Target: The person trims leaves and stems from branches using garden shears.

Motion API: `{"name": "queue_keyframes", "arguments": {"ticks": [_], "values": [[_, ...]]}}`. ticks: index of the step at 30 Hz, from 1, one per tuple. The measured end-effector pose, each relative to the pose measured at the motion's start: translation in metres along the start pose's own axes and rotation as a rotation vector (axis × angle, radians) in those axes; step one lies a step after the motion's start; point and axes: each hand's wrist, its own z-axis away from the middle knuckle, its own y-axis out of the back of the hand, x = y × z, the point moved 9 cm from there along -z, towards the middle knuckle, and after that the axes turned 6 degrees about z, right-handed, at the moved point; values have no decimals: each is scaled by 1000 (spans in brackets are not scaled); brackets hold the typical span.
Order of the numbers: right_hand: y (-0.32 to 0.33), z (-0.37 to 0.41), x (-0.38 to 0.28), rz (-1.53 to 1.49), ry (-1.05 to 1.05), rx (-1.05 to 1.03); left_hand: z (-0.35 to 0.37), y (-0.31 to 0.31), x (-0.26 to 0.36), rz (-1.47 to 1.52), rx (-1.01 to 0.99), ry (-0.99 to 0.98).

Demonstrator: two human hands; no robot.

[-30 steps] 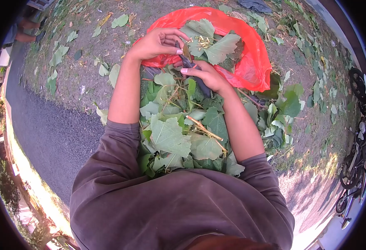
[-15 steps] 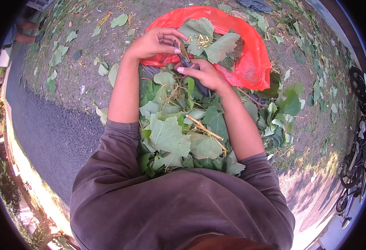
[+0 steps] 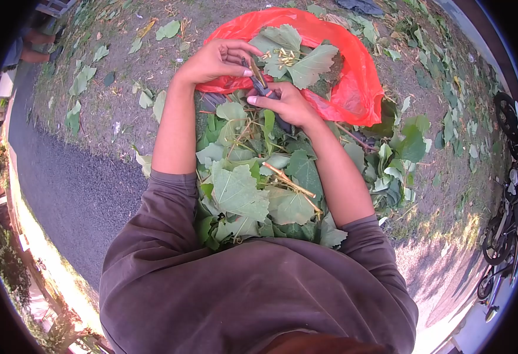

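Pruning shears (image 3: 263, 85) with dark handles are gripped in my right hand (image 3: 285, 105), blades pointing up and left. My left hand (image 3: 217, 61) is at the left rim of a red plastic bag (image 3: 362, 82), its fingers curled beside the blades; what it pinches is too small to make out. Inside the bag are large green leaves (image 3: 315, 66) with several short cut stem pieces (image 3: 286, 57) on top. A heap of leaves (image 3: 238, 192) lies between my forearms, with brown cut stems (image 3: 291, 182) on it.
More leafy stems (image 3: 391, 171) lie right of my right forearm. Loose leaves (image 3: 82, 79) are scattered over the ground. An asphalt strip (image 3: 76, 177) runs at the left. Another person's legs (image 3: 37, 47) show at the upper left, and bicycles or motorbikes (image 3: 501, 230) at the right edge.
The shears and my right hand have shifted slightly, and the dark handles show less below my right hand. My left hand has moved slightly left. The bag and leaves look nearly the same.
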Motion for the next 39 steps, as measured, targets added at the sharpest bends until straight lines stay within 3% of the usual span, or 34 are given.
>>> {"name": "queue_keyframes", "arguments": {"ticks": [17, 25, 34, 39], "values": [[8, 1, 1, 164, -91, 73, -6, 7, -14, -31, 49, 1], [2, 6, -3, -102, -55, -3, -5, 2, -13, 4, 33, 23], [0, 10, -8, -130, -86, -56, -6, -1, -6, 57, -13, -96], [0, 17, -19, -132, -170, -67, -10, 10, -2, 187, 65, -205]]}}
